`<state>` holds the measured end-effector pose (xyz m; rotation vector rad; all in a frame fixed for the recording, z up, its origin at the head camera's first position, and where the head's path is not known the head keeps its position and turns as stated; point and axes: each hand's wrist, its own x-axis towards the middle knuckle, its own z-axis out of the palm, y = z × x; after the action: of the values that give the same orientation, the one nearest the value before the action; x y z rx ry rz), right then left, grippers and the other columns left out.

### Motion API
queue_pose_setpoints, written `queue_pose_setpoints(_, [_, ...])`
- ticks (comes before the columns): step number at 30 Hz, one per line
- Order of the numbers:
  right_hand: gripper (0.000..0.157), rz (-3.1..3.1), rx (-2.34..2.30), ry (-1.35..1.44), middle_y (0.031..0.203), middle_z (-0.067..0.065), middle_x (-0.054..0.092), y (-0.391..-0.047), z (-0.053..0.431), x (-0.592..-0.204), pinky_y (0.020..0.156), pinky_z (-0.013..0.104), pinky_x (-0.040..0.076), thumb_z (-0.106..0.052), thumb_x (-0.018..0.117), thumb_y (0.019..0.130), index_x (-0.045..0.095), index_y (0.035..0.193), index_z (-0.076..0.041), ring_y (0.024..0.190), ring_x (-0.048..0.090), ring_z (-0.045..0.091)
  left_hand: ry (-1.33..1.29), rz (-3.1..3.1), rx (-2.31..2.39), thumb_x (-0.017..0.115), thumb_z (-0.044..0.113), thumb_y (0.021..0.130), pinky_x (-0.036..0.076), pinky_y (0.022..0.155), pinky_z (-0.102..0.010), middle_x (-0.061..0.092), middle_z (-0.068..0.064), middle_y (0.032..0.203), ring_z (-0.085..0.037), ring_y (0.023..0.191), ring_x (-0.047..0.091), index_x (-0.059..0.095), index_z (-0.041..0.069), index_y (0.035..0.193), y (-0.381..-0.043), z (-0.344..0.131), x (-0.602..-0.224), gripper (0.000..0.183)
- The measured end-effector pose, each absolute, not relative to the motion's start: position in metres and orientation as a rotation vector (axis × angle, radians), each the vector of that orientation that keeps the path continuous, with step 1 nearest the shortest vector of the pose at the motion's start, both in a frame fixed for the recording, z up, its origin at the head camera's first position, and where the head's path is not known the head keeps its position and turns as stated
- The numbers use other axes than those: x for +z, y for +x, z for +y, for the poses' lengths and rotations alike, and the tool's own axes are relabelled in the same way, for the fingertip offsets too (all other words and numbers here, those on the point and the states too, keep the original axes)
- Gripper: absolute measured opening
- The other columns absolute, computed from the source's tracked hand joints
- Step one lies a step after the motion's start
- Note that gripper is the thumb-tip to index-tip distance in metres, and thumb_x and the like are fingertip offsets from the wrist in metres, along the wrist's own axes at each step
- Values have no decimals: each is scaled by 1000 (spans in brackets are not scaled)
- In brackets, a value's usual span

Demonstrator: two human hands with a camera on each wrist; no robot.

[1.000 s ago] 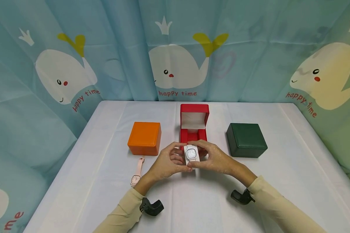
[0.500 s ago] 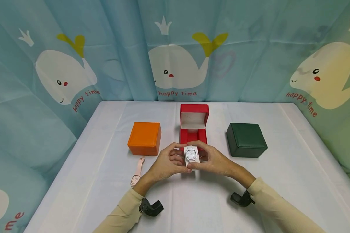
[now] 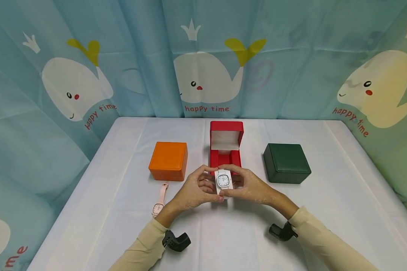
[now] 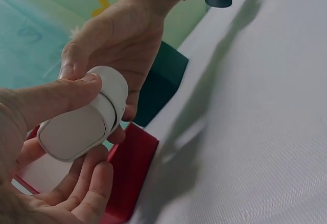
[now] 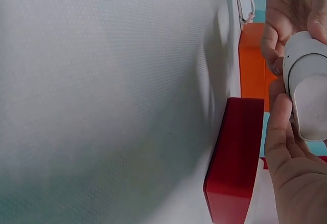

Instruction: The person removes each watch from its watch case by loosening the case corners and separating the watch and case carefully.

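Both hands hold a white watch (image 3: 223,180) in front of the open red box (image 3: 226,126). Its strap wraps round a white watch cushion (image 4: 74,132), whose flat oval end shows in the left wrist view. My left hand (image 3: 196,190) grips the left side, thumb along the near edge and fingers beneath. On the right side my right hand (image 3: 252,185) pinches it between thumb and fingers. The dial faces up toward the head camera. Inside the red box, the red recess partly shows above the hands; its front is hidden by them.
A closed orange box (image 3: 168,161) stands to the left and a closed dark green box (image 3: 287,163) to the right. A pink watch (image 3: 160,201) lies beside the left wrist, partly covered by it. A whale-print curtain (image 3: 139,56) hangs behind the white table (image 3: 122,158).
Hardly anything differs. The hands and the watch have sunk very slightly toward the near side; both grips look the same, and the boxes stay put.
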<state>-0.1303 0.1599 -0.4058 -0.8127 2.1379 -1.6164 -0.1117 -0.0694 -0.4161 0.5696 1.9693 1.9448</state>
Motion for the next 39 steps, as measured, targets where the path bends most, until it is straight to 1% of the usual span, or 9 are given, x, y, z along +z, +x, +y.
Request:
queue_pose_setpoints(8, [66,2124,-1621,-804,131,10,58,-131,161,-404,82,39,57,-9,83,86,53,145,-11,103,64,32,586,1980,1922,85,-11,74,58,86,-37,58,-21,118,-25,91,68,46,4,133,-112,-70,-415,71])
queue_pose_setpoints(12, [66,2136,-1613,-791,128,10,59,-130,161,-405,81,38,57,-11,83,86,53,144,-11,101,64,31,596,1985,1918,85,-10,74,57,86,-38,59,-22,118,-25,91,67,47,3,132,-112,-70,-414,71])
queue_pose_setpoints(19, [64,2143,-1619,-793,124,9,62,-129,161,-408,80,37,57,-12,83,86,56,143,-12,99,65,30,576,1984,1921,85,-12,71,57,83,-33,61,-20,117,-24,89,66,50,5,131,-112,-69,-415,71])
queue_pose_setpoints(24, [65,2152,-1620,-811,125,9,61,-130,162,-408,81,36,57,-11,83,86,54,144,-9,99,64,30,579,1987,1932,85,-11,72,58,81,-31,63,-18,114,-24,87,66,49,4,128,-112,-69,-416,68])
queue_pose_setpoints(30, [67,2160,-1610,-777,123,11,60,-130,162,-408,81,36,57,-13,83,86,52,145,-8,99,64,31,604,1970,1960,84,-11,73,59,79,-34,65,-16,109,-24,84,68,46,3,125,-112,-69,-417,66])
queue_pose_setpoints(34, [67,2141,-1619,-773,123,11,60,-129,164,-408,80,36,57,-12,83,86,52,145,-8,98,65,31,616,1966,1969,84,-11,73,59,80,-36,67,-15,109,-24,85,68,46,2,126,-112,-69,-418,66])
queue_pose_setpoints(39, [67,2108,-1631,-793,121,13,60,-129,165,-409,79,35,58,-9,81,86,51,146,-4,94,65,31,620,1970,1970,84,-10,73,59,80,-36,69,-15,110,-24,86,68,48,2,127,-112,-70,-418,66])
